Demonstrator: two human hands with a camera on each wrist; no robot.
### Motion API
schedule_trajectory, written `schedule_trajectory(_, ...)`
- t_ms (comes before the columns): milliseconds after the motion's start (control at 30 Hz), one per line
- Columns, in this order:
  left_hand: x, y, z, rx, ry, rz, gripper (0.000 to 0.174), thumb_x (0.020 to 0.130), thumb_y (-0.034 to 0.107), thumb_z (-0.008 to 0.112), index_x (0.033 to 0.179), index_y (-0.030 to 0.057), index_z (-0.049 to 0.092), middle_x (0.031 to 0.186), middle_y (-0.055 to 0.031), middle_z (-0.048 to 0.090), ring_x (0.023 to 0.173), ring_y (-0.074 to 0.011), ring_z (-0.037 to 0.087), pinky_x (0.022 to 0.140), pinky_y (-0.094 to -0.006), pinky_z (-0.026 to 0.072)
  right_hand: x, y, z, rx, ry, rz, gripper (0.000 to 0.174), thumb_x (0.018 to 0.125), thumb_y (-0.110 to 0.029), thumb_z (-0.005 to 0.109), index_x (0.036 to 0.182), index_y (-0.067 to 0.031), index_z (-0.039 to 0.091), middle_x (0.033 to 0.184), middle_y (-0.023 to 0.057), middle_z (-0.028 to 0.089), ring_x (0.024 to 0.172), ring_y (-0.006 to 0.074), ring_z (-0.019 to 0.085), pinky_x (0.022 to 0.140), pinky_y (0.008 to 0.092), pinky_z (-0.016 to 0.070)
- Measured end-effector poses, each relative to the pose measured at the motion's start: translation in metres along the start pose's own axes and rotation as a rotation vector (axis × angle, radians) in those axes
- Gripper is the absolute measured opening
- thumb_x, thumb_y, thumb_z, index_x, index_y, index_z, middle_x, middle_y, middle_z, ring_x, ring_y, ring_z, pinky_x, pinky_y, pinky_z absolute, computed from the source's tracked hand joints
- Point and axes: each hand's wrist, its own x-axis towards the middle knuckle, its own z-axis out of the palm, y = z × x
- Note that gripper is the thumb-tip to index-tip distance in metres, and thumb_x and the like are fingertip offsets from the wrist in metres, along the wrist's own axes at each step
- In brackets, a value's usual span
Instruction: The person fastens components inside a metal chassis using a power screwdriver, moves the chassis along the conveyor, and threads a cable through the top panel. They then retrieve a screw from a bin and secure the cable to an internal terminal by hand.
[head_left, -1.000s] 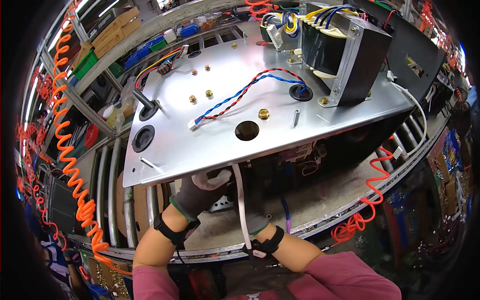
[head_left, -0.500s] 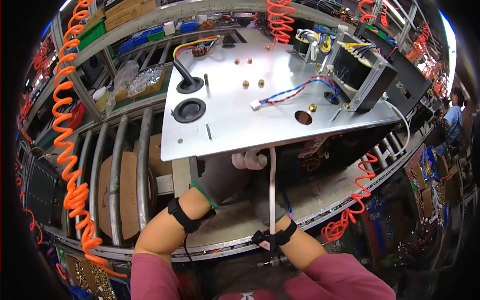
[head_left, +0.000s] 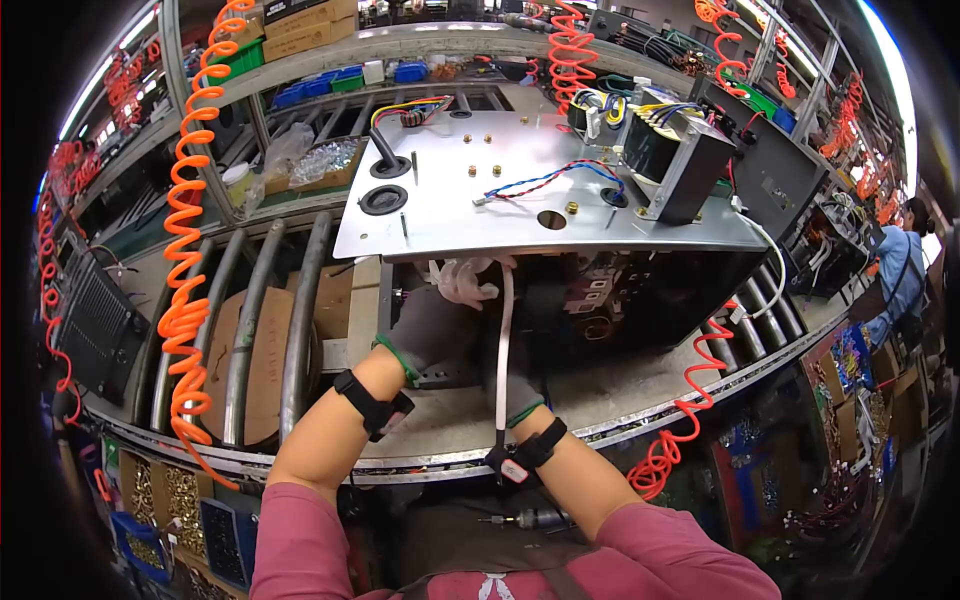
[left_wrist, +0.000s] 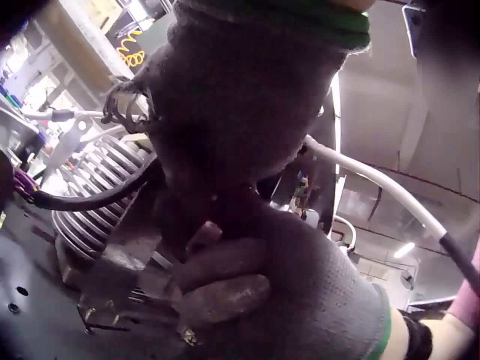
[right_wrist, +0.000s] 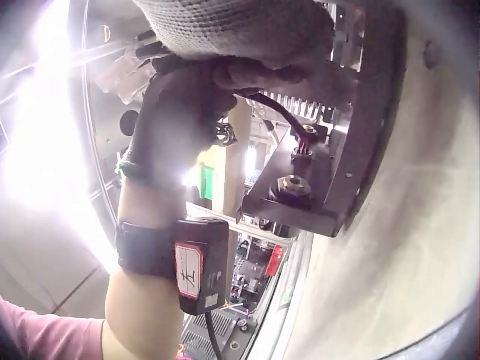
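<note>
Under the silver metal panel, two grey-gloved hands meet at the open front of the black housing. The left hand has bent, pale-tipped fingers near a white cable; what it holds is hidden. Lower and mostly covered, the right hand lies behind that cable. In the left wrist view the right hand curls its fingers below the left hand. A black cable emerges beneath the fingers of the right hand, beside the left hand, and runs to a connector.
A transformer and a red-blue wire pair sit on the panel. Metal rollers lie at left. Orange coiled hoses hang beside the conveyor. A person in blue stands at far right.
The head view has shifted, showing more of the housing's open front under the panel. Both hands stay beneath the panel's front edge, with the left fingers more visible.
</note>
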Motion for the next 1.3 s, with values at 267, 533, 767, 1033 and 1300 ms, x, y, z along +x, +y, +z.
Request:
schedule_trajectory(267, -0.008, 0.014, -0.025, -0.113, -0.209, -0.354, 0.031, 0.072, 0.004, 0.060, 0.103, 0.0063, 0.058, 0.114, -0.0184, 0.053, 0.103, -0.0379, 0.051, 0.085, -0.0416, 0.0455, 0.020, 0.002, 0.023, 0.111, 0.063, -0.068, 0.034, 0.095, -0.016, 0.049, 0.124, 0.0015, 0.050, 0.106, 0.0103, 0.057, 0.093, 0.0185, 0.057, 0.079, 0.0313, 0.0480)
schedule_trajectory(533, -0.031, 0.041, -0.039, -1.127, 0.009, -0.643, 0.028, 0.082, 0.001, 0.064, 0.109, 0.0027, 0.059, 0.091, -0.0075, 0.064, 0.074, -0.0096, 0.059, 0.066, -0.0243, 0.0486, 0.013, 0.011, 0.031, 0.222, 0.150, -0.111, 0.034, 0.095, -0.016, 0.048, 0.124, 0.0016, 0.050, 0.107, 0.0104, 0.057, 0.094, 0.0184, 0.056, 0.080, 0.0311, 0.0479)
schedule_trajectory(767, -0.025, 0.025, -0.037, -0.412, 0.033, -0.204, 0.027, 0.081, 0.006, 0.066, 0.108, 0.0047, 0.063, 0.081, -0.0103, 0.066, 0.070, -0.0206, 0.065, 0.060, -0.0300, 0.0492, 0.038, 0.003, 0.033, 0.230, 0.127, -0.057, 0.034, 0.096, -0.016, 0.048, 0.125, 0.0017, 0.049, 0.107, 0.0104, 0.057, 0.095, 0.0184, 0.056, 0.081, 0.0309, 0.0477)
schedule_trajectory(1033, -0.017, 0.022, -0.038, -0.165, 0.159, -0.228, 0.037, 0.065, 0.002, 0.067, 0.100, 0.0128, 0.064, 0.094, -0.0074, 0.062, 0.079, -0.0272, 0.064, 0.062, -0.0353, 0.0510, 0.013, 0.013, 0.013, 0.179, 0.054, 0.022, 0.034, 0.096, -0.016, 0.047, 0.125, 0.0017, 0.049, 0.108, 0.0104, 0.057, 0.096, 0.0183, 0.056, 0.082, 0.0307, 0.0475)
schedule_trajectory(1300, -0.020, 0.005, -0.026, -0.189, 0.311, -0.248, 0.029, 0.070, 0.012, 0.071, 0.099, 0.0097, 0.064, 0.089, -0.0064, 0.064, 0.080, -0.0270, 0.064, 0.066, -0.0350, 0.0503, 0.006, 0.019, 0.011, 0.176, 0.056, -0.014, 0.035, 0.096, -0.016, 0.046, 0.126, 0.0018, 0.049, 0.109, 0.0105, 0.057, 0.097, 0.0182, 0.056, 0.083, 0.0305, 0.0473)
